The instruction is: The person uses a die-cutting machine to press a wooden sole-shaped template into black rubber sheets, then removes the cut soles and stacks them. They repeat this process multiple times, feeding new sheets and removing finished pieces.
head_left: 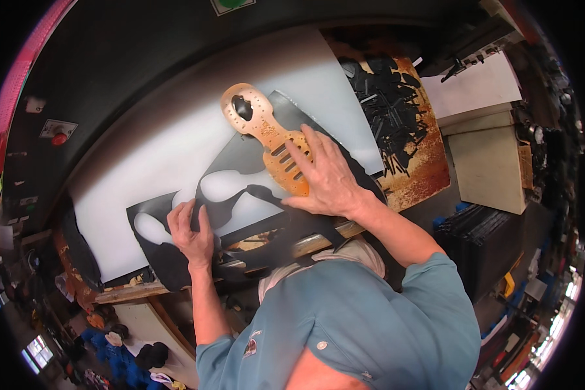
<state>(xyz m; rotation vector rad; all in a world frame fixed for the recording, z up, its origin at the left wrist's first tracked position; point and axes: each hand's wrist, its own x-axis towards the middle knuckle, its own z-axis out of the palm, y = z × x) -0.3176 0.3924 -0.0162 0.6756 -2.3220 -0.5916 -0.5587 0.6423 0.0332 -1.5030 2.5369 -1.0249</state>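
An orange, sole-shaped cutting die (266, 135) with slots and small holes lies over a black sheet (237, 153) on the white board. My right hand (328, 172) rests on the die's near right part, fingers stretched and spread, thumb by its lower end. Some of that end is hidden under the hand. To the left, my left hand (194, 235) has its fingers bent over a strip of the same black sheet, between large rounded cut-outs. Thumb and fingers stand on either side of the strip. The sheet's near part hangs over the board's front edge.
Black offcuts (390, 97) are heaped on a rusty plate (429, 166) at the right. Beyond the white board (127, 188) rises a dark machine body (143, 71) with a red button (59, 139). Stacked black sheets (478, 227) stand right of me, below a pale box (487, 156).
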